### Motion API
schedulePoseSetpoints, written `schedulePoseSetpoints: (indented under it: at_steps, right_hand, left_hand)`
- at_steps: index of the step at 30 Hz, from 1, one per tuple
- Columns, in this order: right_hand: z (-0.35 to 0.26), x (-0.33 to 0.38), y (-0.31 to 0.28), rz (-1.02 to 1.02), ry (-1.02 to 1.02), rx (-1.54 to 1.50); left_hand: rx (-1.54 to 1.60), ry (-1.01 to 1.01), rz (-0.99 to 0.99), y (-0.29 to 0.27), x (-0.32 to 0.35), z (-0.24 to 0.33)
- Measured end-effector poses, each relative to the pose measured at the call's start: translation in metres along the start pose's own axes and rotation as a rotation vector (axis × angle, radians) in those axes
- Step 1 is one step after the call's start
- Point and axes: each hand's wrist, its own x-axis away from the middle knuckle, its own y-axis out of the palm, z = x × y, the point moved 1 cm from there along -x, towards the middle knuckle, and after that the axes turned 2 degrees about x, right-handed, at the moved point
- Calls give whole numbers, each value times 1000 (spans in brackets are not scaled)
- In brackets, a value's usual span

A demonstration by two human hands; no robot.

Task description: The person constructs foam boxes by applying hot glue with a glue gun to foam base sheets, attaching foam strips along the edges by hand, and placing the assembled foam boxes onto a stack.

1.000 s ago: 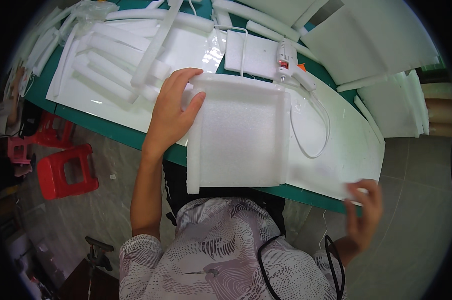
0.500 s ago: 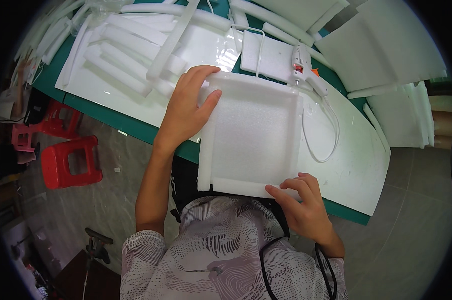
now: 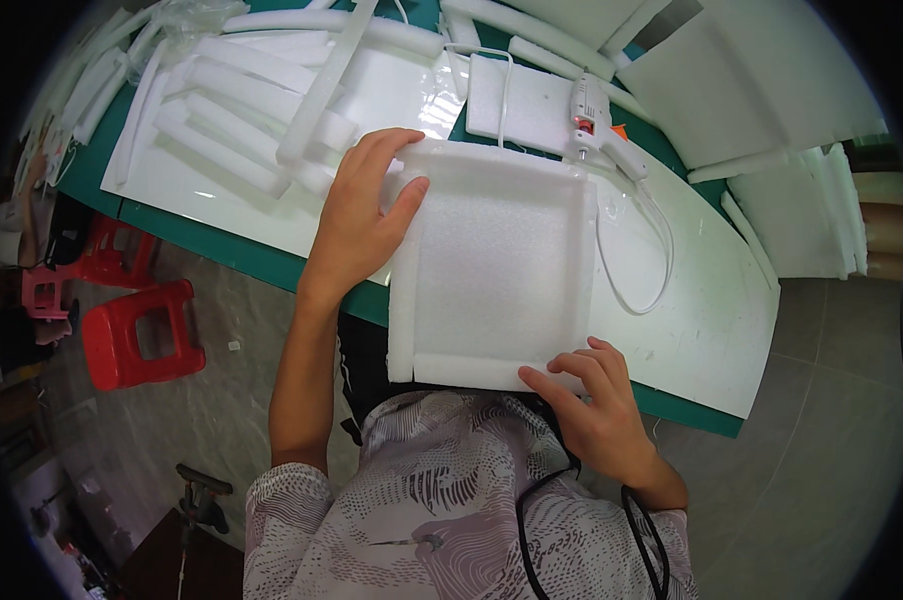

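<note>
A shallow square tray of white foam (image 3: 502, 270), edged with foam strips along its sides, lies in front of me, its near edge close to my body. My left hand (image 3: 357, 220) grips its far left corner, the thumb on the inner side and the fingers over the outer side. At the near right corner, my right hand (image 3: 597, 405) holds the front strip (image 3: 452, 370) between thumb and fingers. A white glue gun (image 3: 590, 115) with a red switch rests just beyond the tray's far right corner, its white cord (image 3: 617, 285) looping down beside the tray.
Several loose foam strips (image 3: 237, 110) are heaped on the white tabletop (image 3: 207, 205) at far left. A flat foam piece (image 3: 522, 100) lies by the glue gun. Large foam sheets (image 3: 762, 90) stand at far right. A red stool (image 3: 142, 335) is on the floor at left.
The whole view has shifted slightly, with the table and tray both a little further left in the picture. Both hands keep the same hold on the tray.
</note>
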Motion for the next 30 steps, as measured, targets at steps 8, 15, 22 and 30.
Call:
schedulePoseSetpoints:
  at_steps: [8,15,22,30]
  right_hand:
    - [-4,6,4,22,2,14]
    - [-5,4,10,107,50,47]
    - [-3,10,17,96,42,51]
    - [-5,9,23,121,41,106]
  left_hand:
    - [39,-34,-12,-3,-1,3]
    - [19,-41,-20,0,-1,4]
    - [4,-48,-21,0,-1,5]
    - [-6,-19,1,1,0,2]
